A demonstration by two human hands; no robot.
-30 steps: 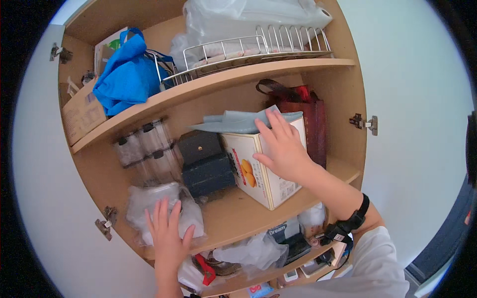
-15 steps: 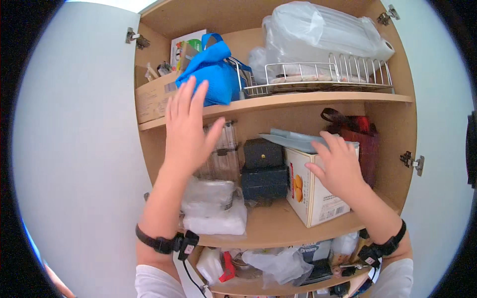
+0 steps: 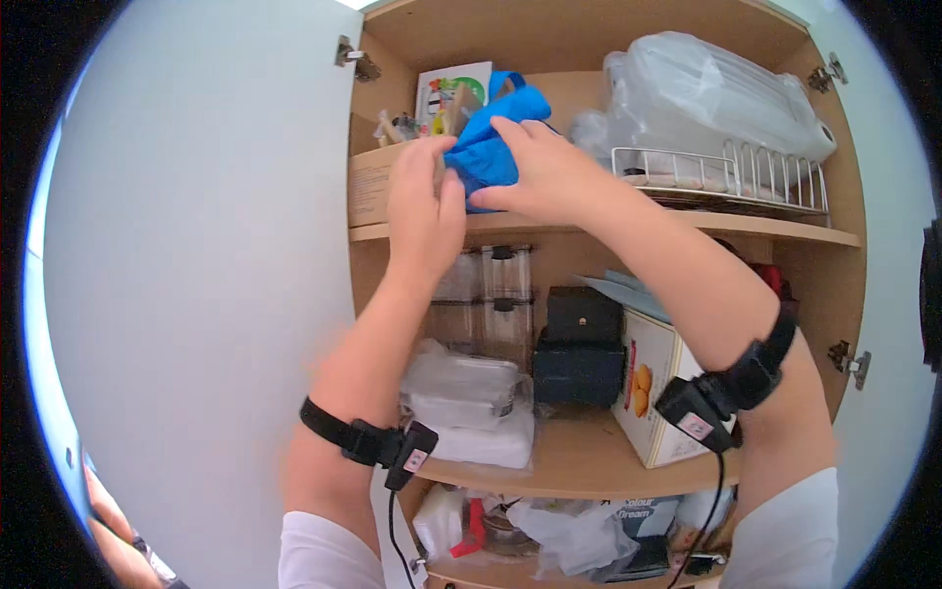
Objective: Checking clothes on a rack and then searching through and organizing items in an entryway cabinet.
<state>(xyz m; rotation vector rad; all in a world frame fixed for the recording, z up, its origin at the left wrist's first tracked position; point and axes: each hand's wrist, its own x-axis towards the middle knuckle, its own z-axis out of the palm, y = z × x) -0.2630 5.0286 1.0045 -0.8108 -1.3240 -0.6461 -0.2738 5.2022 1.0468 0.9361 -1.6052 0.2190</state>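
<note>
On the upper shelf a blue fabric bag (image 3: 488, 155) stands with its handle loop up. My right hand (image 3: 543, 177) is against its right front, thumb and fingers spread apart over the fabric. My left hand (image 3: 424, 208) is at the bag's left side, in front of a cardboard box (image 3: 369, 187), its fingers slightly bent and thumb apart. Neither hand visibly grips the bag; exact contact on the left is hard to make out. Behind the bag a white box with a green print (image 3: 477, 75) leans upright. Part of the bag is hidden by my hands.
To the right are a wire dish rack (image 3: 731, 187) and a large plastic-wrapped bundle (image 3: 716, 93). The middle shelf holds clear containers (image 3: 506, 275), dark boxes (image 3: 579, 368), a white carton (image 3: 643, 393) and plastic-wrapped packs (image 3: 471, 412). Open cabinet doors (image 3: 196, 294) flank both sides.
My right hand has left the white carton on the middle shelf and moved up and left to the blue bag. My left hand has stayed by the bag; the view has shifted left.
</note>
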